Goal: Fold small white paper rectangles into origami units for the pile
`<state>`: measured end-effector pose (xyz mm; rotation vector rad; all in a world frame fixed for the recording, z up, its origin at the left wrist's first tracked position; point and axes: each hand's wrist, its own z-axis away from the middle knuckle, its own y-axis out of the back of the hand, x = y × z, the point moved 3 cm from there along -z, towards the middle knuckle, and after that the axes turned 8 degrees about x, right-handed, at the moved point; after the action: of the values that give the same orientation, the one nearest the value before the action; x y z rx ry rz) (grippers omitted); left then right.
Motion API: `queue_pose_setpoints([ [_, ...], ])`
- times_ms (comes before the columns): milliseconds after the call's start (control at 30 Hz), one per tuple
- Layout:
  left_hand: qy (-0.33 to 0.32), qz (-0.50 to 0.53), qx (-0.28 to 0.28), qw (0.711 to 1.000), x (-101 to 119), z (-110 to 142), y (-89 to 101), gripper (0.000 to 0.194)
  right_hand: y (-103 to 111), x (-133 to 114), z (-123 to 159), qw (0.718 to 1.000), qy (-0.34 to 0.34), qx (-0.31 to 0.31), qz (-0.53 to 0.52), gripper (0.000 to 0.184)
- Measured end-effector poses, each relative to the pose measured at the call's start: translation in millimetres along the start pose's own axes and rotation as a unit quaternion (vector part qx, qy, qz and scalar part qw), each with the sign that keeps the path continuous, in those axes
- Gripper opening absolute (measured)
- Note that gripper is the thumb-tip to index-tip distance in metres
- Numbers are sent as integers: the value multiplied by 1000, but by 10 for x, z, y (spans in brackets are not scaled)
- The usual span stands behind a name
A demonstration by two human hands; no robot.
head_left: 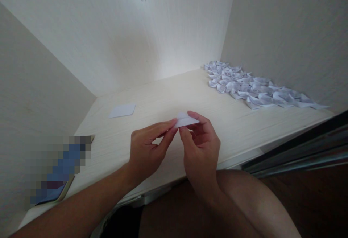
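A small folded piece of white paper (186,120) is held up over the front part of the white tabletop (160,96). My left hand (149,145) pinches its left end between thumb and fingertips. On the other side, my right hand (202,142) grips the paper with the thumb underneath near the front edge and a fingertip at the upper right. The lower fingers of my right hand curl beneath it, partly hidden. A flat white paper piece (122,110) lies on the tabletop, farther back and to the left of my hands.
Many folded white paper pieces (252,85) lie in rows along the right wall. At the left, a device with a blurred screen (61,172) leans by the side wall. Walls enclose the back and both sides. My leg (244,194) is below the front edge.
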<state>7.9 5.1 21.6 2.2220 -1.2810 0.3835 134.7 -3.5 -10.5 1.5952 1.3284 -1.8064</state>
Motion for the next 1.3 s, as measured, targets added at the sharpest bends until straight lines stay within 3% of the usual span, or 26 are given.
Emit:
queue_pose_setpoints([
  [167,-82,-38,-4,996,32,13,19,17,2,-31,23,999,48,5,-14,23],
  [500,-141,-56,6,988,65,45,59,28,66,-35,7,992,94,68,57,20],
  [700,-126,-51,24,990,109,81,76,28,4,-68,121,977,156,130,60,21],
  [933,-137,-32,46,989,140,75,44,36,-60,-95,177,969,214,122,20,27],
  [1167,-60,-50,86,993,132,-8,-20,26,-15,-66,101,983,158,77,46,29],
  [1300,-58,-61,122,989,223,-35,-68,25,-9,18,104,989,126,80,22,26],
])
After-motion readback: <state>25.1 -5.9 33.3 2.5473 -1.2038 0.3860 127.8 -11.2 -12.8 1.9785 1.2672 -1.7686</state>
